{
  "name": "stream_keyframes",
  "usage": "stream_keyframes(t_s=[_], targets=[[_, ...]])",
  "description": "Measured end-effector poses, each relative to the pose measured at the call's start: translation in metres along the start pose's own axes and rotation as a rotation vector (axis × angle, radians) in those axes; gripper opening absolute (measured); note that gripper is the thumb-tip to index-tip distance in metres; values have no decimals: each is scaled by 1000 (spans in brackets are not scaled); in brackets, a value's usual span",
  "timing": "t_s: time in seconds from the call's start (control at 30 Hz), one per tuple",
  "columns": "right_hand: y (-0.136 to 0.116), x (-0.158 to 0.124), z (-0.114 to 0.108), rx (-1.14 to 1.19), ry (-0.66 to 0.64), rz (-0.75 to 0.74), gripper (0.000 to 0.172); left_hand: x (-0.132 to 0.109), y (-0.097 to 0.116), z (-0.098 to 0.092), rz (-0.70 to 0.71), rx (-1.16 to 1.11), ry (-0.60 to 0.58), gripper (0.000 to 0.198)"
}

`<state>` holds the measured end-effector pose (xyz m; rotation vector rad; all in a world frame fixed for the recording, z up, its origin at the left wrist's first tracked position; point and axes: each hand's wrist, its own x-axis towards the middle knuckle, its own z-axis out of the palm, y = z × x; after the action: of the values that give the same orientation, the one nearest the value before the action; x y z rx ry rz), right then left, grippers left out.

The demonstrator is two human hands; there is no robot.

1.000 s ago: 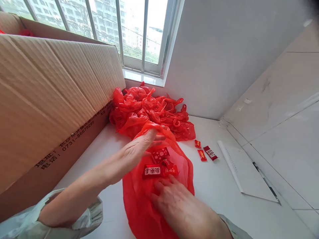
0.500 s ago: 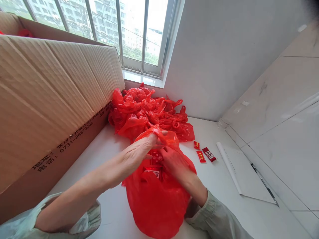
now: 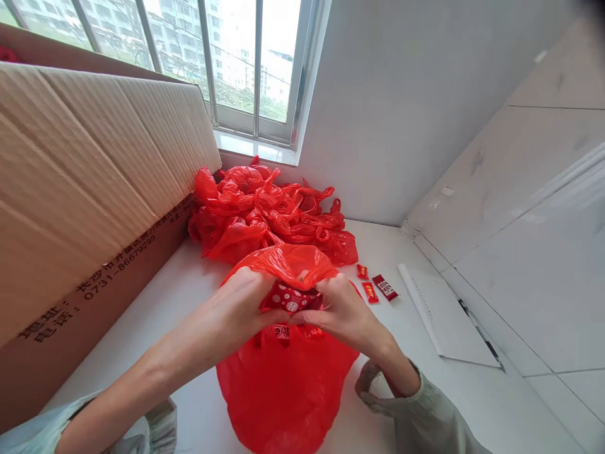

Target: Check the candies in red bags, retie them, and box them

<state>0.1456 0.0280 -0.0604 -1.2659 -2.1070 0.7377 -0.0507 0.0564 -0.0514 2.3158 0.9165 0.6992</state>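
Observation:
A red plastic bag stands full on the white table, its mouth spread toward me. At that mouth, a red packet with white round patterns lies between my two hands. My left hand grips it from the left, and my right hand from the right. Both thumbs come together across its near edge. My fingers are mostly hidden beneath the bag's far rim and behind the packet. Below the thumbs, a small packet with dark lettering shows inside the bag.
A pile of red plastic bags lies beyond, under the barred window. A large cardboard box stands left. To the right are a dark red packet, small red packets, white paper and a pen.
My left hand has come down from the bag's upper rim to the patterned packet, opposite my right hand. The bag's far rim now drapes over my fingers. The view has shifted slightly right.

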Motion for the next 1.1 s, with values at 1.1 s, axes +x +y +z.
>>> stream_keyframes(t_s=[1.1], targets=[[-1, -10, -20, 553, -84, 160, 45, 6, 11, -6, 118, 107, 80, 13]])
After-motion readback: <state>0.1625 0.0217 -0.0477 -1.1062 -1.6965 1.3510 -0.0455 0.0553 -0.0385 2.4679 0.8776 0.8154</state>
